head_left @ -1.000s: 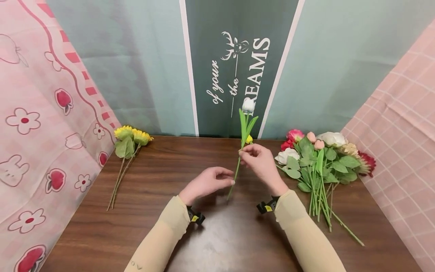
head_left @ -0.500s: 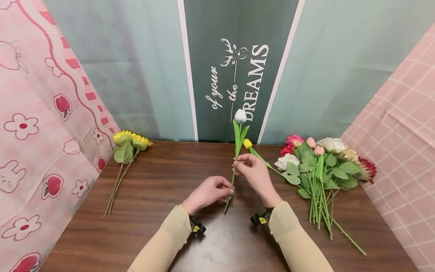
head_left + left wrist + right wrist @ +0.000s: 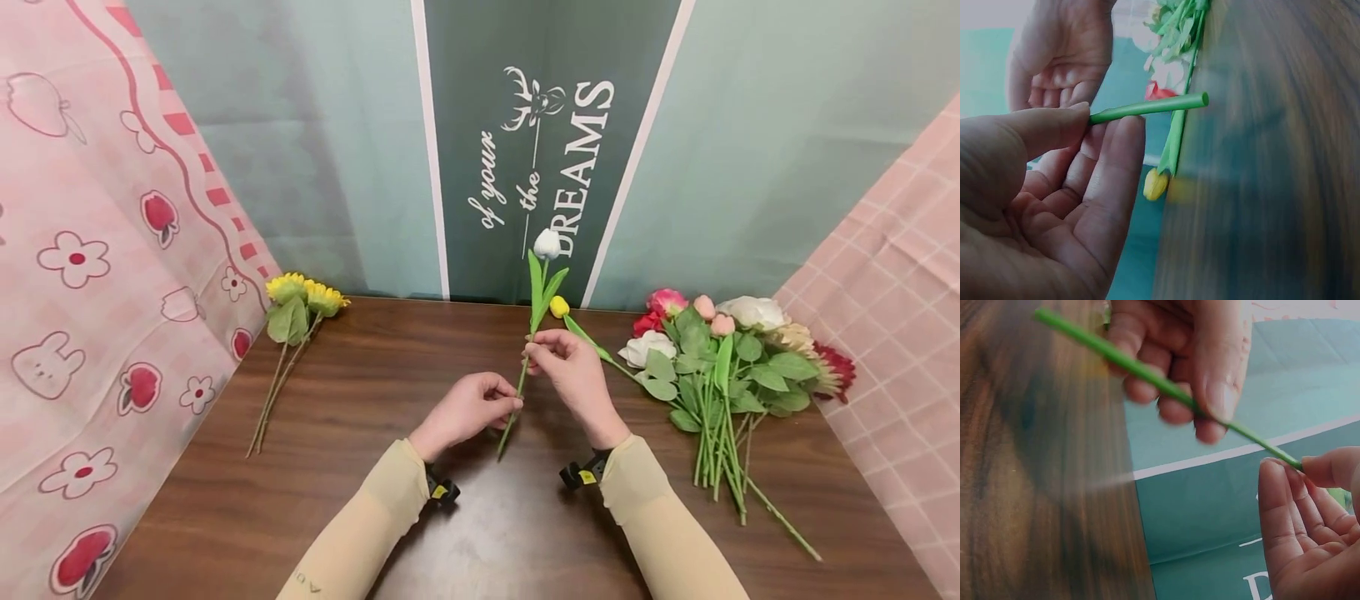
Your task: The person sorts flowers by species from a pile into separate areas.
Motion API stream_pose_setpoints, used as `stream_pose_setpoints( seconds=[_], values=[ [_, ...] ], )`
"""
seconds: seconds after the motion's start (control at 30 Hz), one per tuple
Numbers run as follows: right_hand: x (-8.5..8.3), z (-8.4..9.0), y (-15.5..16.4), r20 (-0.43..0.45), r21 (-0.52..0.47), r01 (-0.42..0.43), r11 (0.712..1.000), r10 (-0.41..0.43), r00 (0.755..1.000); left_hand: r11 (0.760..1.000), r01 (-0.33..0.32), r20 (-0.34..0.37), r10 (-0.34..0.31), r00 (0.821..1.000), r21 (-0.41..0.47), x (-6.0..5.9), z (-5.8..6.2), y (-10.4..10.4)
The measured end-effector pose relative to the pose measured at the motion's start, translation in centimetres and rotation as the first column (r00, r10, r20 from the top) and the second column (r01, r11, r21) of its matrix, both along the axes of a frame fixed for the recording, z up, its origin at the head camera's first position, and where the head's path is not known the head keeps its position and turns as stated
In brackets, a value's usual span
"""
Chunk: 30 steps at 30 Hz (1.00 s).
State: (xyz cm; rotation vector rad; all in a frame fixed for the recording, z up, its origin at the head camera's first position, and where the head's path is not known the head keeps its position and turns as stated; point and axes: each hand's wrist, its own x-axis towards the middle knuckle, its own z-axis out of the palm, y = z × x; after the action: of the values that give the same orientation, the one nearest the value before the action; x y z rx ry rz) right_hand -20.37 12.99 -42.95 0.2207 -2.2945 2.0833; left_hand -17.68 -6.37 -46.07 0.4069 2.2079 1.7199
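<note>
While the white tulip (image 3: pixel 547 243) has tilted back upright above the surface (image 3: pixel 360 400), the left hand (image 3: pixel 467 408) pinches its lower stem and the right hand's (image 3: pixel 573 375) fingers grip higher, bouquet pile (image 3: pixel 712 358) just beside, so it's steadied.

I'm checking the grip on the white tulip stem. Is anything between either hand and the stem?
Nothing visible. The left hand and right hand both pinch the white tulip stem directly with bare fingers.

Both arms wear snug beige sleeves (image 3: pixel 360 533), with black-and-yellow wrist clips (image 3: pixel 441 490) at the cuffs.
</note>
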Motion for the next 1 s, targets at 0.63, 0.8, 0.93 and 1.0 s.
stream_pose_setpoints(
  seconds=[0.63,0.8,0.93,1.0],
  values=[
    [1.2,-1.6,-6.4,-0.204,0.856,-0.099,0.507,0.507,0.837,0.827,-0.212,-0.067,0.208,0.976,-0.521,-0.9,-0.9,-18.2],
    [1.4,-2.3,-7.6,-0.154,0.908,-0.108,0.405,0.563,0.812,0.794,-0.245,-0.089,0.236,0.968,-0.557,-0.6,-0.7,-18.6],
    [1.8,-2.6,-7.8,-0.106,0.92,-0.143,0.365,0.584,0.805,0.765,-0.26,-0.114,0.24,0.964,-0.589,-0.3,-0.7,-18.7],
    [1.9,-2.9,-7.8,-0.091,0.921,-0.156,0.357,0.587,0.805,0.76,-0.265,-0.123,0.24,0.963,-0.594,-0.1,-0.7,-18.8]
  ],
)
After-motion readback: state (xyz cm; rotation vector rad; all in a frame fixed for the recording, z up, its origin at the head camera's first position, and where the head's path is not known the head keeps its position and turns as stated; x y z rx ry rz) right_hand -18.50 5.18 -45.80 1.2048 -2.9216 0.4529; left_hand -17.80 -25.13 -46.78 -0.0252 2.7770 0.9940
